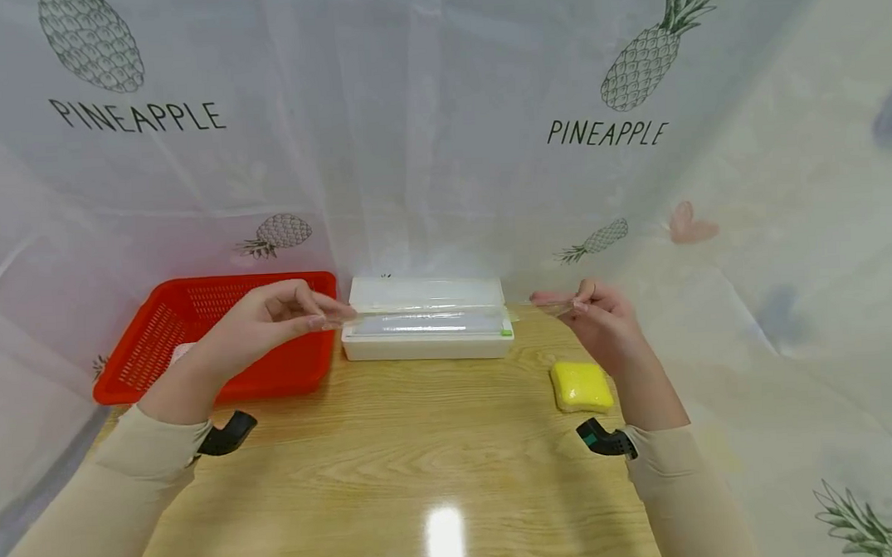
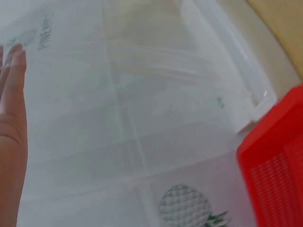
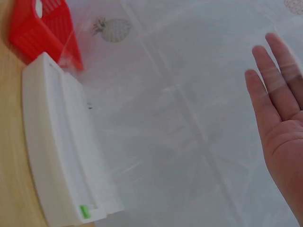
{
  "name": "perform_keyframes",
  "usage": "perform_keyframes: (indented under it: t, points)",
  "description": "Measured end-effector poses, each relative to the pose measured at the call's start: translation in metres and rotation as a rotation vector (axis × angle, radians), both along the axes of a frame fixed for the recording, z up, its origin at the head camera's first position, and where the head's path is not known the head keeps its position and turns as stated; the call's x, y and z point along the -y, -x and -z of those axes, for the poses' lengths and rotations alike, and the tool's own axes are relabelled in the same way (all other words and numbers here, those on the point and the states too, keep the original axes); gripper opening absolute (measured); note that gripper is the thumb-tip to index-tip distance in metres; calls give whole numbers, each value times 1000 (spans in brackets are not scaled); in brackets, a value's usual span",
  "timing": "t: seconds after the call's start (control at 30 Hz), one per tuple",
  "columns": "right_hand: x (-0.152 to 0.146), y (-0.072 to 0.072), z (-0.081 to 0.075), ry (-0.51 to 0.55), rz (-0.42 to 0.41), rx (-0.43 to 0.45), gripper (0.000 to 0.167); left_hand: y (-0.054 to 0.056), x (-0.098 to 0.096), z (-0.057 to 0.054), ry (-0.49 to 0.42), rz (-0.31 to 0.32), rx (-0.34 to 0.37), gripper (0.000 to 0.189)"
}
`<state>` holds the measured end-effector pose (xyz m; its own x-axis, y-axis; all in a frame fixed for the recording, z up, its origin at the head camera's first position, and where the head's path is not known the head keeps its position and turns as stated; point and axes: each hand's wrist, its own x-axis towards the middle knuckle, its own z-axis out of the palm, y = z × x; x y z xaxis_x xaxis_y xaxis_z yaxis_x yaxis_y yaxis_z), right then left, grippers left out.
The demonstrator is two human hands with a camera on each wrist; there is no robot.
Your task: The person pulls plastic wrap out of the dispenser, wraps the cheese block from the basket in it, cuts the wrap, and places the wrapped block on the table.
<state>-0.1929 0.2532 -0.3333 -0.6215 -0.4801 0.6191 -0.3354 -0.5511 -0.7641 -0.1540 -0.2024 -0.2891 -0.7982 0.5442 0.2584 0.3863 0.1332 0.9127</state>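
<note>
A clear sheet of plastic wrap [image 1: 436,311] stretches between my two hands, above a white wrap dispenser [image 1: 427,347]. Its left end is pinched by the thumb and fingers of my left hand [image 1: 264,320], in front of the red basket. My right hand [image 1: 600,317] pinches the other end, above and behind the yellow sponge. The dispenser's lid [image 1: 426,291] stands raised at the back, and a small green piece [image 3: 84,211] shows at its right end. In the right wrist view, the film passes over several extended fingers [image 3: 277,85]; the thumb is out of sight there.
A red perforated basket [image 1: 311,376] stands left of the dispenser, with something pale [image 1: 182,351] inside, mostly hidden by my left arm. The yellow sponge [image 1: 581,386] lies on the wooden table [image 1: 394,455] at right. A pineapple-printed curtain [image 1: 410,147] hangs behind.
</note>
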Motion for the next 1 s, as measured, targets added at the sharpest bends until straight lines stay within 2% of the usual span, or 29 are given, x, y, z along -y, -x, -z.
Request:
perform_keyframes:
  t: [0.07,0.17,0.27,0.37,0.5,0.67,0.83,1.0]
  points:
    - [-2,-5,11,-11,-99,11,22,-4,2,12,-30,89,57,7]
    - [-5,-18,33,-47,-211,64,25,-13,6,35,-63,197,102,11]
    - [-9,-37,60,-121,-246,156,29,-25,9,63,-91,306,164,15]
    - [-11,-55,88,-203,-227,269,31,-37,12,92,-119,384,281,14]
    - [-12,-71,126,-267,-210,385,31,-50,13,127,-146,385,423,10]
    - [-12,-77,172,-286,-216,505,34,-59,10,168,-168,339,545,15]
    - [-12,-75,208,-315,-195,601,36,-65,5,206,-164,285,589,6]
    - [-10,-75,227,-326,-204,627,36,-69,2,229,-136,231,605,6]
